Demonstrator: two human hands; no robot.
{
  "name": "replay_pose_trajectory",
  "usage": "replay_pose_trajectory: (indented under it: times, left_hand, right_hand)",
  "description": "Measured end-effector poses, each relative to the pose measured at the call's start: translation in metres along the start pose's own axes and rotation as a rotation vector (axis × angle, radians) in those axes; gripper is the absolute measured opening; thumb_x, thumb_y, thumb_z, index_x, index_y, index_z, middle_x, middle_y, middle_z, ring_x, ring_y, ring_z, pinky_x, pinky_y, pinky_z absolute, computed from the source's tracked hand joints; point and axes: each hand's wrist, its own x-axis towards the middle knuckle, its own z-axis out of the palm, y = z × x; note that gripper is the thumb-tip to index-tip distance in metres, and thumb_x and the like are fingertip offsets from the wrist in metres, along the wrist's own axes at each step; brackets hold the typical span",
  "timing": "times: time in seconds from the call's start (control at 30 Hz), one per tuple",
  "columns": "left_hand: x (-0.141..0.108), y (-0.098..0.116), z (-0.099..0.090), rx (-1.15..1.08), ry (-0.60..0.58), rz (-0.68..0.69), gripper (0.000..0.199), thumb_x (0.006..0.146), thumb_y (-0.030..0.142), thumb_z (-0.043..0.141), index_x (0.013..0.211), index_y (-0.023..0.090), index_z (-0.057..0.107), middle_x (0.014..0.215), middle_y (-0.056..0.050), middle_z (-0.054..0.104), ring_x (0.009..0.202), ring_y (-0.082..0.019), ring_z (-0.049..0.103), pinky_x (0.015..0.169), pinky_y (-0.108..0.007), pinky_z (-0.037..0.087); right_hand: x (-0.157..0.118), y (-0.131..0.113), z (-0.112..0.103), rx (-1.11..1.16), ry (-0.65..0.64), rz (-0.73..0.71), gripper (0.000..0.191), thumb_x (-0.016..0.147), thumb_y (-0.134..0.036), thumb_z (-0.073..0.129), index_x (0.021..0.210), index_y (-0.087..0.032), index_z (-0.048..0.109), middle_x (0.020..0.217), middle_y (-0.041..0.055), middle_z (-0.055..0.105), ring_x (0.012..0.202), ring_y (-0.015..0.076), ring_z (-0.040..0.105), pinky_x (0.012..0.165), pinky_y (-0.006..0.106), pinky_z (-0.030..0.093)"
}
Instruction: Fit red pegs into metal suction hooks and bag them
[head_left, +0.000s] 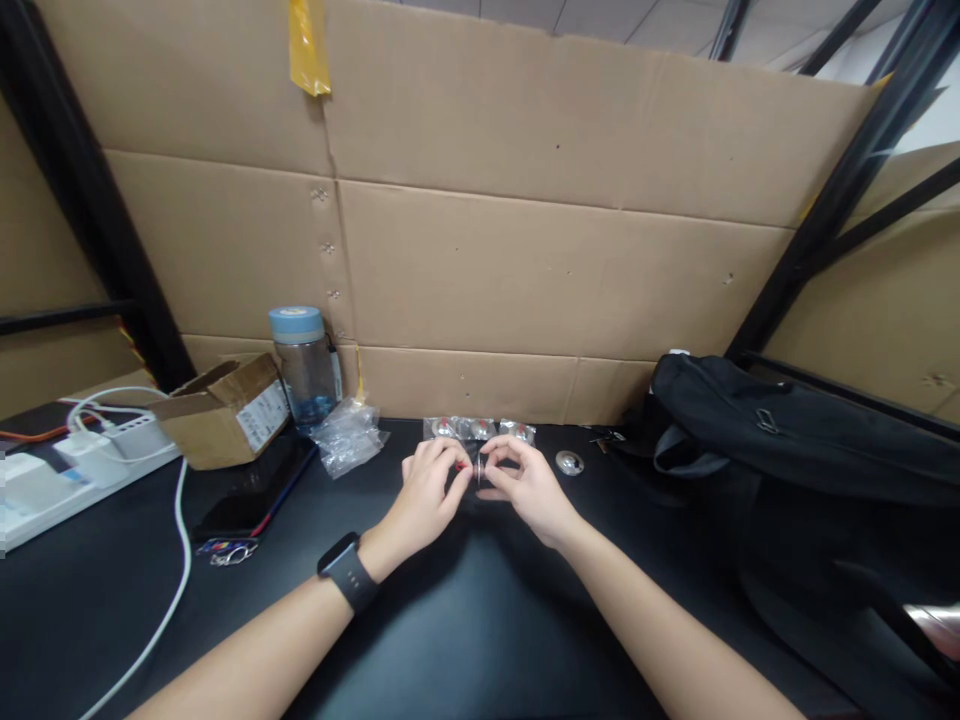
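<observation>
My left hand (433, 487), with a dark watch (349, 570) on its wrist, is closed in a pinch by a small red piece (460, 466). Close beside it, my right hand (529, 492) pinches a thin round disc (479, 468) seen edge-on between thumb and fingers. The fingertips of both hands nearly meet, and they hide most of what is held. Just behind them lie three clear-wrapped round silvery pieces with red centres (481, 428) in a row. To the right of my right hand, a loose silver ring-shaped disc (569, 463) rests flat on the black table.
Crumpled clear plastic bags (349, 437) lie left of the hands, near a blue-lidded bottle (301, 365). Further left are an open cardboard box (225, 412), a phone (255, 490), keys (232, 552) and a power strip (112, 455) with a white cable. A black bag (810, 450) fills the right side.
</observation>
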Motion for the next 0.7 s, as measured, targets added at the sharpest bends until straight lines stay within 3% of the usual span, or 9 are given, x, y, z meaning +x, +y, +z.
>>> replay_pose_trajectory:
  times: [0.17,0.37,0.47,0.57,0.63,0.7]
  left_hand:
    - [0.002,-0.004,-0.002,0.026,-0.012,-0.007,0.017,0.098,0.034,0.049,0.096,0.025,0.063,0.114,-0.003,0.061,0.111,-0.025,0.050,0.089,-0.041,0.037]
    - [0.003,-0.004,-0.003,0.043,-0.012,-0.018,0.018,0.098,0.036,0.050,0.095,0.026,0.065,0.113,-0.004,0.062,0.111,-0.025,0.050,0.089,-0.042,0.038]
    - [0.004,-0.009,-0.004,0.071,0.003,-0.007,0.018,0.096,0.039,0.053,0.107,0.028,0.062,0.120,-0.004,0.061,0.116,-0.026,0.051,0.092,-0.043,0.038]
    - [0.006,-0.023,-0.006,0.109,0.033,-0.039,0.040,0.095,0.045,0.053,0.130,0.027,0.050,0.134,-0.009,0.057,0.124,-0.028,0.049,0.098,-0.046,0.037]
    - [0.006,-0.035,-0.008,0.117,-0.031,-0.051,0.046,0.098,0.046,0.046,0.139,0.025,0.043,0.138,-0.011,0.055,0.126,-0.028,0.050,0.102,-0.048,0.036]
    - [0.006,-0.044,-0.011,0.102,-0.182,0.004,0.045,0.100,0.046,0.042,0.139,0.025,0.044,0.138,-0.011,0.057,0.126,-0.027,0.053,0.104,-0.047,0.036]
  right_hand:
    - [0.000,0.000,0.002,0.102,0.033,0.081,0.036,0.070,-0.029,0.081,0.104,-0.022,0.072,0.082,-0.0029,0.051,0.087,0.0172,0.064,0.083,0.044,0.062]
    - [0.001,0.006,0.000,0.117,0.002,0.093,0.044,0.066,-0.033,0.086,0.106,-0.020,0.074,0.090,-0.0001,0.055,0.088,0.0180,0.066,0.086,0.042,0.060]
    - [0.003,0.009,-0.002,-0.004,0.040,0.040,0.051,0.058,-0.030,0.090,0.105,-0.021,0.074,0.097,0.0009,0.057,0.084,0.0178,0.068,0.082,0.038,0.059]
    - [0.007,0.007,-0.008,-0.138,0.099,-0.013,0.049,0.061,-0.030,0.087,0.107,-0.020,0.073,0.106,0.0046,0.062,0.088,0.0199,0.069,0.082,0.037,0.058]
    - [0.009,0.002,-0.015,-0.205,0.114,-0.044,0.048,0.064,-0.031,0.085,0.109,-0.020,0.072,0.110,0.0071,0.066,0.093,0.0219,0.070,0.087,0.038,0.057]
    - [0.012,-0.003,-0.025,-0.257,0.109,-0.079,0.046,0.068,-0.031,0.082,0.111,-0.019,0.071,0.113,0.0084,0.069,0.098,0.0232,0.069,0.092,0.039,0.055]
